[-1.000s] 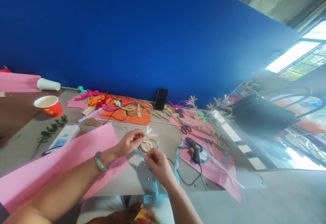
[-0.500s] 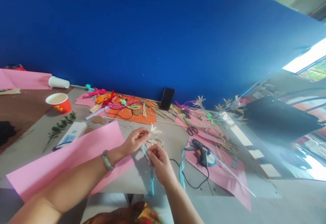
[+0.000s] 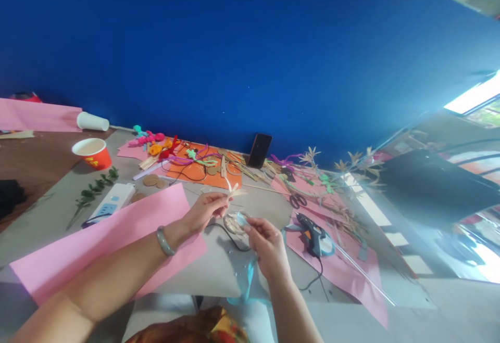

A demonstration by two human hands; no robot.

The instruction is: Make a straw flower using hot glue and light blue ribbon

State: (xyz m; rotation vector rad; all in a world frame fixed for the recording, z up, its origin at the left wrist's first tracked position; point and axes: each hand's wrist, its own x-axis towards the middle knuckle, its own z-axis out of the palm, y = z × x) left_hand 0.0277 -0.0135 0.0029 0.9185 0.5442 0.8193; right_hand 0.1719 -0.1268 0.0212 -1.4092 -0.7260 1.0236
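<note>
Over the middle of the table, my left hand (image 3: pixel 209 210) pinches a pale dried flower (image 3: pixel 234 191) with narrow pointed petals. To its right, my right hand (image 3: pixel 267 244) is closed on the end of a light blue ribbon (image 3: pixel 248 280), whose length hangs down past the table's front edge. Between the hands a round beige coil (image 3: pixel 233 223) lies on the table, partly covered by the ribbon end. A black hot glue gun (image 3: pixel 312 232) rests on pink paper to the right of my right hand, its cord running below.
Pink sheets (image 3: pixel 117 244) cover the left front. A red paper cup (image 3: pixel 94 154), a power strip (image 3: pixel 111 203) and a green sprig (image 3: pixel 94 189) stand or lie at left. A phone (image 3: pixel 260 150) leans on the blue wall (image 3: pixel 234 62). Dark scissors (image 3: pixel 297 200) lie right of centre.
My hands have moved apart: the right one went rightward with the ribbon, while the left kept the flower. The round coil and a stretch of black cord between them show more clearly.
</note>
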